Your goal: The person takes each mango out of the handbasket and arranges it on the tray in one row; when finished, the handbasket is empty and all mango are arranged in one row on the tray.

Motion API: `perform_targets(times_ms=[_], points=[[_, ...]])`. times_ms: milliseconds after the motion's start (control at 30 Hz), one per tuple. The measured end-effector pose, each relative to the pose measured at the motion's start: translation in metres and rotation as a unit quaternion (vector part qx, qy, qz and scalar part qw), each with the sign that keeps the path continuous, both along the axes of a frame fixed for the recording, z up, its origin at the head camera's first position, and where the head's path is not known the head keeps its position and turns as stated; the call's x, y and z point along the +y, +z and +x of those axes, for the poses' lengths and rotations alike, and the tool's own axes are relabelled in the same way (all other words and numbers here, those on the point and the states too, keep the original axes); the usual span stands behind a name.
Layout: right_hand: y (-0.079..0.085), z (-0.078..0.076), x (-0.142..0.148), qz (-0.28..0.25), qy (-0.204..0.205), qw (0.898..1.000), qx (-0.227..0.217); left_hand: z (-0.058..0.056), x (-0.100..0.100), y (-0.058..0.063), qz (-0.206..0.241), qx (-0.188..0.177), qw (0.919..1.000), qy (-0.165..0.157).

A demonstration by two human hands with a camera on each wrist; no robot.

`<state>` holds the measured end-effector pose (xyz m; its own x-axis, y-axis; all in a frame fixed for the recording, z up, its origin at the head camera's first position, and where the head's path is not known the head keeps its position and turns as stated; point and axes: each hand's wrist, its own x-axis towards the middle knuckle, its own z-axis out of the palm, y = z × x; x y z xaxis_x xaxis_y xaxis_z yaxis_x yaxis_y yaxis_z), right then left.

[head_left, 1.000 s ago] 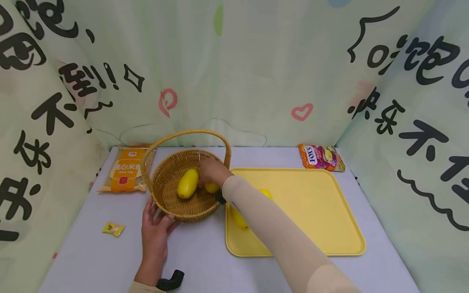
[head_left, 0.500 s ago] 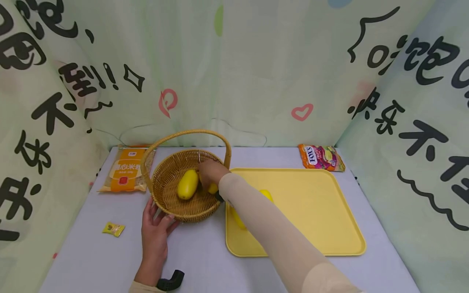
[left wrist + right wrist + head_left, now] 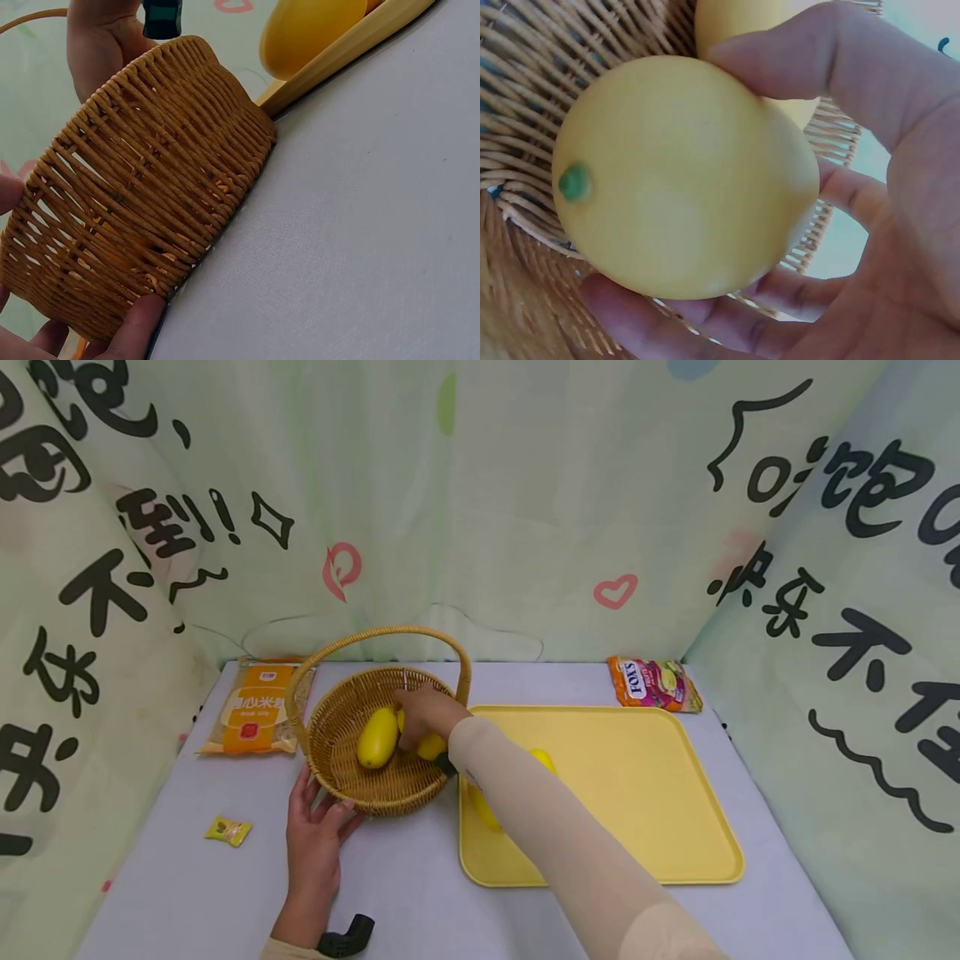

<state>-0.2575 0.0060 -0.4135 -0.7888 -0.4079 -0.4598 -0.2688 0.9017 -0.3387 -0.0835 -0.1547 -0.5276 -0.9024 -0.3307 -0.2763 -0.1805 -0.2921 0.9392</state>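
In the head view a round wicker basket (image 3: pixel 390 789) with a tall handle stands left of centre. My left hand (image 3: pixel 315 843) rests against its near left side, with fingertips (image 3: pixel 139 322) curled along the woven wall in the left wrist view. My right hand (image 3: pixel 431 714) reaches inside the basket. There it holds a smooth yellow fruit (image 3: pixel 682 180) with a green stem end, thumb on one side and fingers under the other. A second, longer yellow fruit (image 3: pixel 377 737) lies beside it in the basket. Yellow fruit (image 3: pixel 542 760) on the tray is partly hidden by my right sleeve.
A yellow tray (image 3: pixel 637 793) lies right of the basket. At the back left is an orange-labelled grain bag (image 3: pixel 257 710); at the back right, a colourful snack packet (image 3: pixel 654 684). A small yellow wrapped sweet (image 3: pixel 228 831) lies front left. Printed curtains surround the white table.
Inside the basket, my right hand has shifted slightly left, with more of the yellow fruit now showing beneath it. My left hand and the basket stay in place; the head view has drifted slightly.
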Motion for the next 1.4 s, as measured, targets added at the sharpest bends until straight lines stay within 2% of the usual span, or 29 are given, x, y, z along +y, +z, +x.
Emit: perform_targets(times_ms=[467, 700, 900, 1067, 1167, 1267, 1400], points=[[0.006, 0.001, 0.000, 0.001, -0.022, 1.000, 0.014, 0.000, -0.001, 0.001, 0.003, 0.000, 1.0000, -0.005], [0.003, 0.003, 0.006, -0.045, -0.008, 0.999, 0.010, 0.001, -0.001, 0.002, -0.002, -0.008, 1.0000, -0.004], [-0.003, 0.003, 0.015, -0.117, 0.009, 0.993, -0.004, 0.001, -0.001, 0.004, -0.006, -0.009, 0.9999, -0.006], [-0.006, 0.006, 0.023, -0.171, 0.033, 0.985, -0.002, 0.002, -0.001, 0.005, -0.003, -0.009, 0.9999, -0.006], [-0.007, 0.008, 0.028, -0.212, 0.039, 0.976, -0.015, 0.002, 0.000, 0.004, -0.003, -0.009, 0.9999, -0.005], [-0.008, 0.011, 0.033, -0.266, 0.043, 0.962, -0.035, 0.002, 0.000, 0.004, -0.004, -0.008, 0.9999, -0.005], [-0.006, 0.015, 0.038, -0.338, 0.046, 0.937, -0.073, 0.002, 0.001, 0.005, -0.005, -0.008, 0.9999, -0.005]])
